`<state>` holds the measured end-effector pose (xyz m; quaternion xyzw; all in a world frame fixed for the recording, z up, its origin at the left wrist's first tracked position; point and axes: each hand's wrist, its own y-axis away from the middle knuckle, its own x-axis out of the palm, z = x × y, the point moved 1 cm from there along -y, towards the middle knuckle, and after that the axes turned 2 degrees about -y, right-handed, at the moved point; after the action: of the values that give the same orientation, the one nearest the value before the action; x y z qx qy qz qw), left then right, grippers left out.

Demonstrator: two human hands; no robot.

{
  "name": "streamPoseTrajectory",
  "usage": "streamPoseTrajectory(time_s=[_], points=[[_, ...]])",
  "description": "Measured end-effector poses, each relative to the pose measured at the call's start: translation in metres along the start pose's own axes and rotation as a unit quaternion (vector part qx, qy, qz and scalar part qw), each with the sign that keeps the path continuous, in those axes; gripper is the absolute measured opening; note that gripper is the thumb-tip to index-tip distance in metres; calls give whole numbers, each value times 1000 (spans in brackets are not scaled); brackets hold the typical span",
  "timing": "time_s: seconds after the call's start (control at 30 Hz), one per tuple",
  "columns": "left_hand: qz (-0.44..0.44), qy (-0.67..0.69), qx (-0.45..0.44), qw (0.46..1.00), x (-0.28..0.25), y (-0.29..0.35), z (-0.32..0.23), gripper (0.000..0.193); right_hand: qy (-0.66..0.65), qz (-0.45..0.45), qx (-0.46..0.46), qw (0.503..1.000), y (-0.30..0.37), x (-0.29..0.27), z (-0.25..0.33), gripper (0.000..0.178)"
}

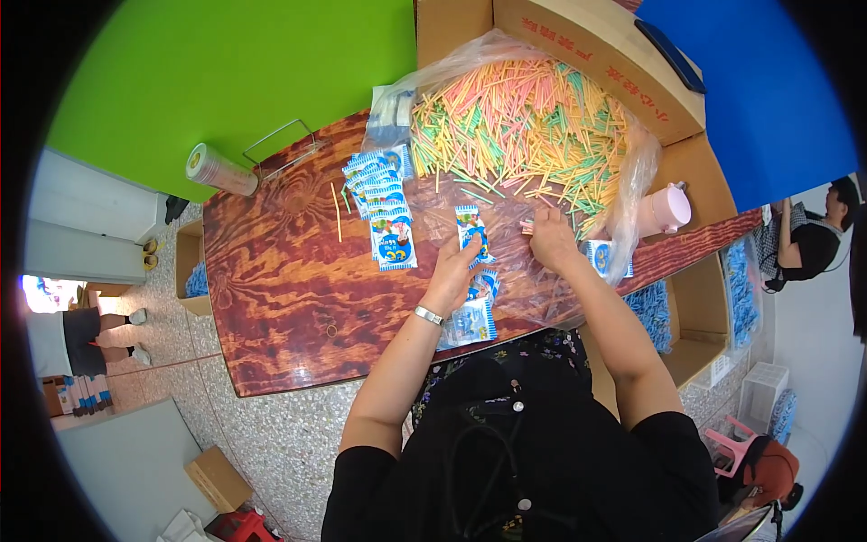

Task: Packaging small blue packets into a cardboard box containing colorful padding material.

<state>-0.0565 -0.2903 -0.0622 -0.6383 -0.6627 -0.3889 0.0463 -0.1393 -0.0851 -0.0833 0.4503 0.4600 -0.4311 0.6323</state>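
Observation:
My left hand [452, 271] is closed on a small blue-and-white packet [467, 224], held upright over the table. Just to its right, my right hand [553, 240] pinches a few short pinkish sticks [526, 226] in its fingertips. Beyond both hands spreads a big heap of pink, yellow and green sticks [515, 117] on clear plastic [643, 172], spilling from an open cardboard box [596, 56]. Left of my left hand lies an overlapping row of similar packets [390, 217]. More packets [471, 321] lie below that hand, and another packet [598, 256] sits by my right wrist.
A pink tumbler [666, 210] stands at the right, a cylindrical container [219, 172] beside a wire stand [284, 137] at the far left. A dark phone-like object [670, 56] rests on the box edge. Below the table's right side, a carton [700, 307] holds blue packets. Other people are around.

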Motion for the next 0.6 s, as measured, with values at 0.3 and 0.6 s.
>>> streamPoseTrajectory(time_s=[0.3, 0.6], points=[[44, -86, 44, 994, 3, 4, 1, 41, -34, 52, -331, 942, -9, -34, -39, 58], [-94, -382, 326, 859, 0, 34, -12, 34, 341, 71, -225, 910, -5, -59, 11, 32]])
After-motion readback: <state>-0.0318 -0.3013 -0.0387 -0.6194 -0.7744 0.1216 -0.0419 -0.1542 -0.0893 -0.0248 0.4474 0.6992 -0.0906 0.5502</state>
